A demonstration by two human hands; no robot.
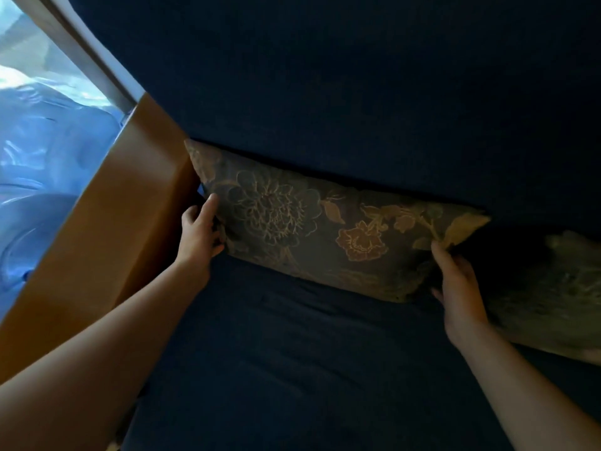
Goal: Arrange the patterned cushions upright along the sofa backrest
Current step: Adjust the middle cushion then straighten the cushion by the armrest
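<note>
A dark floral cushion (325,229) with gold flower outlines stands on its long edge against the dark blue sofa backrest (357,92), at the left end beside the armrest. My left hand (200,231) grips its left edge, thumb on the front face. My right hand (458,288) holds its lower right corner, fingers tucked behind. A second patterned cushion (549,297) lies to the right, partly behind my right wrist and cut off by the frame edge; I cannot tell how it rests.
A brown wooden armrest (107,242) bounds the sofa on the left. Beyond it hang a pale curtain edge (81,50) and bluish sheer fabric (42,151). The dark blue seat (292,369) stretches below the cushions.
</note>
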